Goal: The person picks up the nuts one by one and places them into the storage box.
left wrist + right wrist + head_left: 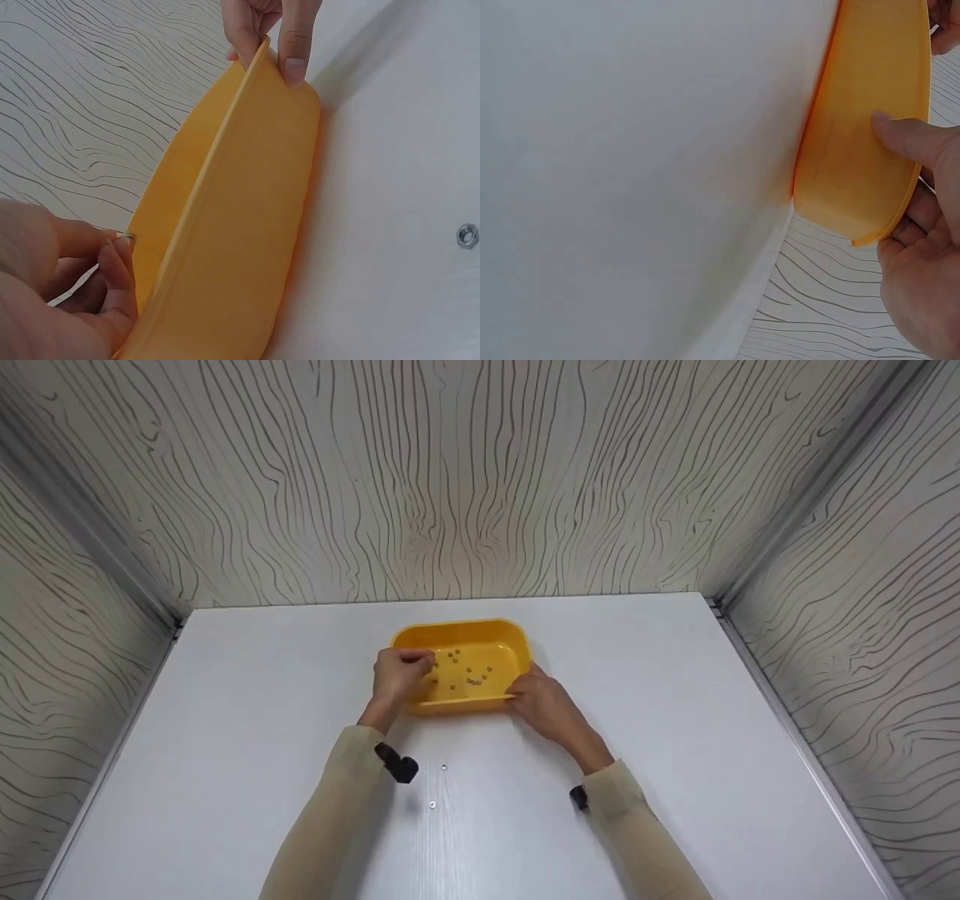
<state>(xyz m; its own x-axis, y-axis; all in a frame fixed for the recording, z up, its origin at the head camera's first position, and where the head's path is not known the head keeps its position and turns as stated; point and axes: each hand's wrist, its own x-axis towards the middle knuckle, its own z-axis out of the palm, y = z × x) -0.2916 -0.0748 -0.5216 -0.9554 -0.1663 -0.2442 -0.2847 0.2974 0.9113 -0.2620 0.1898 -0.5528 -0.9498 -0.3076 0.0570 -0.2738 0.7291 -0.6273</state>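
Observation:
A yellow plastic tray (465, 706) stands on the white table, with several small metal nuts (474, 682) scattered over its floor. My left hand (399, 676) is over the tray's left end. Its thumb and finger pinch a small nut (129, 235), mostly covered by the fingertips in the left wrist view. At the tray's near right corner, my right hand (547, 705) grips the rim. The right wrist view has that thumb (911, 139) against the outer wall, with the fingers curled over the rim.
Two loose nuts, one nearer the tray (444, 767) and one closer to me (432, 805), lie on the white table (247, 735) between my forearms. Wood-patterned panels (450, 495) rise behind the table and along both sides.

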